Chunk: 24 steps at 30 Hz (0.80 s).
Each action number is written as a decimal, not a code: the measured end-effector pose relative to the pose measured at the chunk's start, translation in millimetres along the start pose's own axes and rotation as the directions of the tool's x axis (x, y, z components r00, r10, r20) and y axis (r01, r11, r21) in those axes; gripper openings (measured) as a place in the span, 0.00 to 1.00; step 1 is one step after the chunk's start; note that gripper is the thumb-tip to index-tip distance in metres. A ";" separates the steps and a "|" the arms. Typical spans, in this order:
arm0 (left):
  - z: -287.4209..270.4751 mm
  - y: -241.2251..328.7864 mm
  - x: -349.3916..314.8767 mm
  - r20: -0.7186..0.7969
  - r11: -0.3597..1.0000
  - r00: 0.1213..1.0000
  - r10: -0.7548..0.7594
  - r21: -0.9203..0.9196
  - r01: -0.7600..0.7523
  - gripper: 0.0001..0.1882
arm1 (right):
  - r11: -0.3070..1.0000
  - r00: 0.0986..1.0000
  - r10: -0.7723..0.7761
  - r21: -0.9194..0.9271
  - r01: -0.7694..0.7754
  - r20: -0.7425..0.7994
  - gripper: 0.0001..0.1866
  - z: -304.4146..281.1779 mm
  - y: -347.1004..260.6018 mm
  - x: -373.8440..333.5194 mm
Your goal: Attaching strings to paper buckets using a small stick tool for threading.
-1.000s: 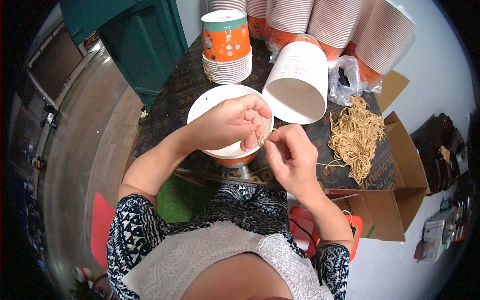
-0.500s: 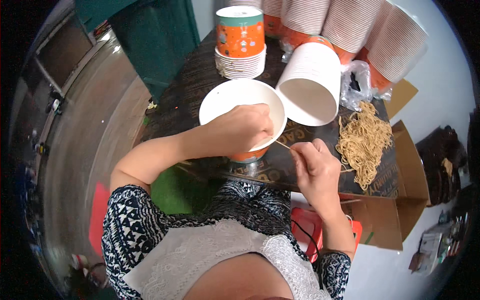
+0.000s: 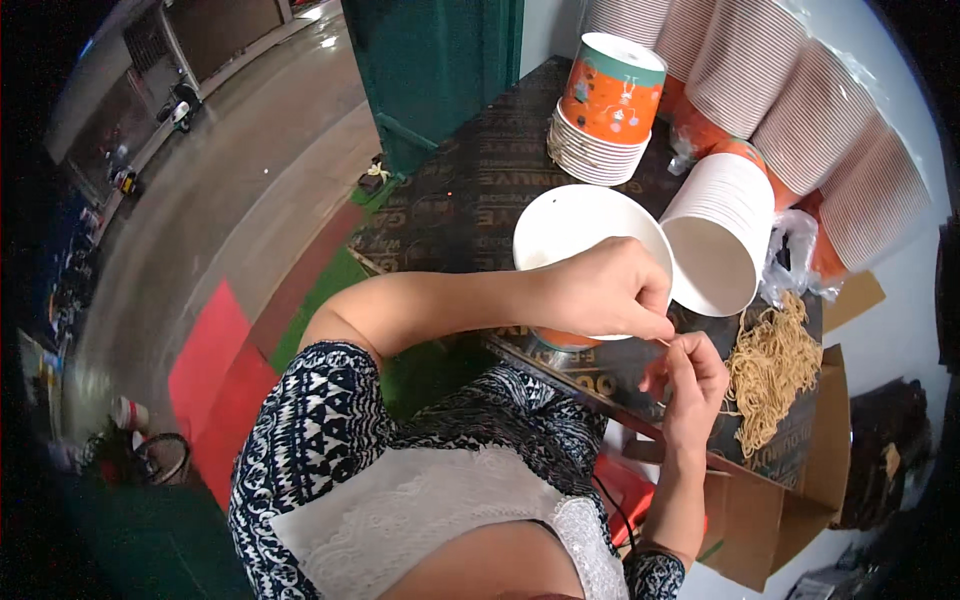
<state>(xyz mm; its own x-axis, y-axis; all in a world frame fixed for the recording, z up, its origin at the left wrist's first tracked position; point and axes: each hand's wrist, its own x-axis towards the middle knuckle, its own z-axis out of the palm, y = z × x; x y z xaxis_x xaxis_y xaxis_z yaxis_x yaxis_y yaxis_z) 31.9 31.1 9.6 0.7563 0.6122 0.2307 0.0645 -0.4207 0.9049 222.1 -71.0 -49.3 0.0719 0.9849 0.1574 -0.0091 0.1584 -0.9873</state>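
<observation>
Head view: left hand (image 3: 600,295) and right hand (image 3: 690,385) together pinched thin rubber band (image 3: 668,343) over paper bowl (image 3: 585,235) at tabletop (image 3: 470,200) near edge; band looked light, stretchy, best gripped at its ends.

A dark table (image 3: 470,190) stood against a pale wall (image 3: 900,310), with a teal cabinet (image 3: 440,60) at its far end. The grey concrete floor (image 3: 210,190) shone under overhead light, and red (image 3: 205,360) and green mats (image 3: 320,300) lay near the table. Brown cardboard boxes (image 3: 770,510) sat on the right.
</observation>
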 end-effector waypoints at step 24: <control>-4.9 -1.8 13.0 0.175 0.964 0.972 -0.154 -0.191 0.187 0.06 | 0.969 0.975 -0.222 -0.121 0.217 -0.028 0.06 4.9 -17.9 12.1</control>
<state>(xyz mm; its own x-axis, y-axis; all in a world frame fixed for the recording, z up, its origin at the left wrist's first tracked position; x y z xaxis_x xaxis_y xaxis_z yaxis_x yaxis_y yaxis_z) 38.5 43.1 12.8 0.8397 0.5426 0.0227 0.0787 -0.1629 0.9835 218.3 -61.6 -29.6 0.1001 0.9229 0.3717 0.1273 0.3587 -0.9248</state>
